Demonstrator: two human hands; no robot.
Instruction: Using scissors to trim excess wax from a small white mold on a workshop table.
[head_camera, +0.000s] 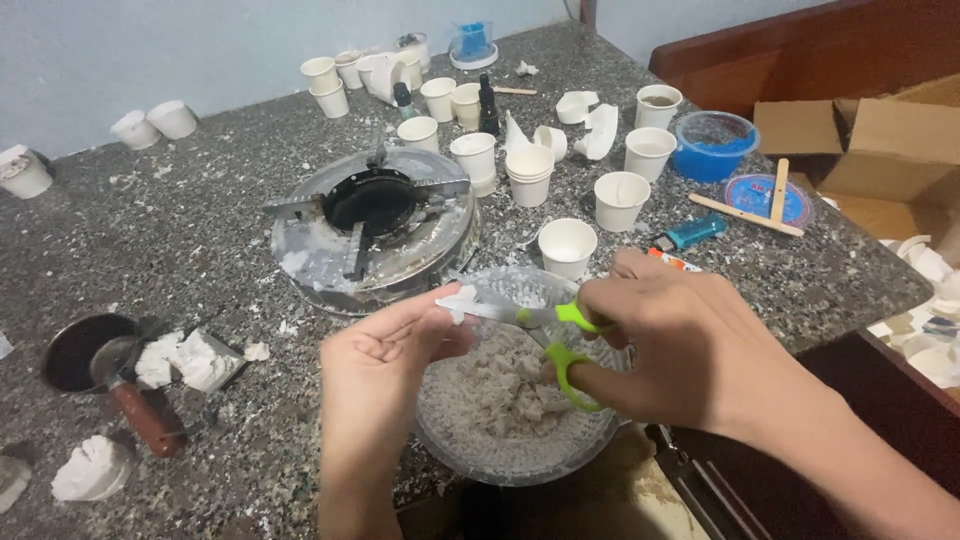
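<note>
Both hands work over a clear plastic bowl (520, 455) at the lower centre of the frame. At lower centre-left, the left hand (385, 360) has its fingers curled in, pinching a small white piece (458, 300) between thumb and fingertips. Coming in from the lower right, the right hand (680, 345) is closed through the green handles of a pair of scissors (545, 325), whose blades point left and meet the white piece just above the bowl. Inside the bowl lies a heap of greyish-white chunks (495, 385).

Behind the bowl, in the middle of the frame, sits a round metal burner (375, 225) with a black centre, spattered with white. Many white paper cups (567, 245) stand across the upper centre of the speckled stone counter (200, 200), some stacked, some torn. Toward the upper right is a blue tub (714, 145), with a blue lid (768, 198) and two wooden sticks (745, 214) just beside it, and a blue lighter (692, 233) near the cups. At the lower left lie a small dark pan (75, 352) with a reddish handle and white lumps (185, 360) beside it. Cardboard boxes (880, 140) fill the upper right corner.
</note>
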